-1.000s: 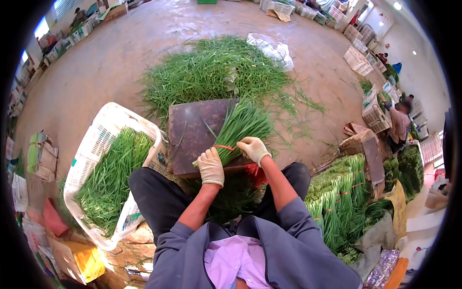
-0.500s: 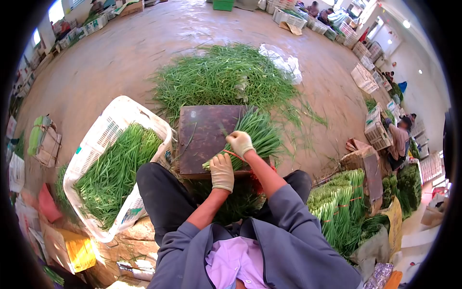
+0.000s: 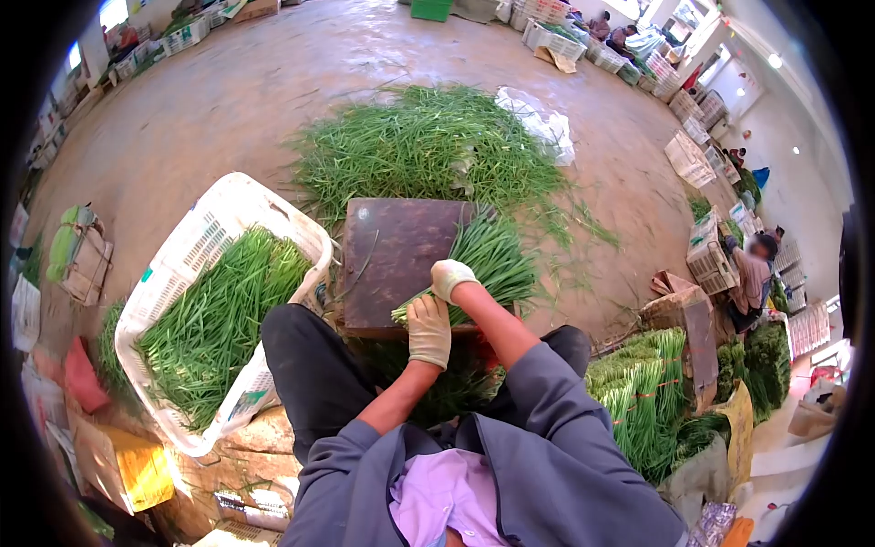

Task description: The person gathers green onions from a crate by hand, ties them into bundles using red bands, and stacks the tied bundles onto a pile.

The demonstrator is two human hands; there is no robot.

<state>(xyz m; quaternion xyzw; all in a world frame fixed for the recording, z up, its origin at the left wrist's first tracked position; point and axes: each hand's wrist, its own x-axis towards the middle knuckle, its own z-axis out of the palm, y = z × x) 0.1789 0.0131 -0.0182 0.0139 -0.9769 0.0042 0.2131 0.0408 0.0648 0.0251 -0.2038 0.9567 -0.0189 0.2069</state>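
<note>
A bunch of long green stalks (image 3: 497, 260) lies slanted across the right part of a dark, worn board (image 3: 396, 260) in front of my knees. My left hand (image 3: 428, 330), in a cream glove, is closed round the bunch near its pale cut ends. Just above it, my right hand (image 3: 452, 278), gloved too, is closed on the same bunch, close against the left fingers. The red band seen round the stalks earlier is hidden by my hands now.
A white crate (image 3: 150, 333) of loose stalks stands at left. Beyond the board lies a green heap (image 3: 419, 146) beside a white plastic sheet (image 3: 542, 123). Banded bunches (image 3: 647, 401) are stacked at right. Farther right sits a person (image 3: 753, 273) near crates.
My right hand has moved left from the leafy side of the bunch, down to my left hand. The red band has gone from sight. The view has shifted slightly.
</note>
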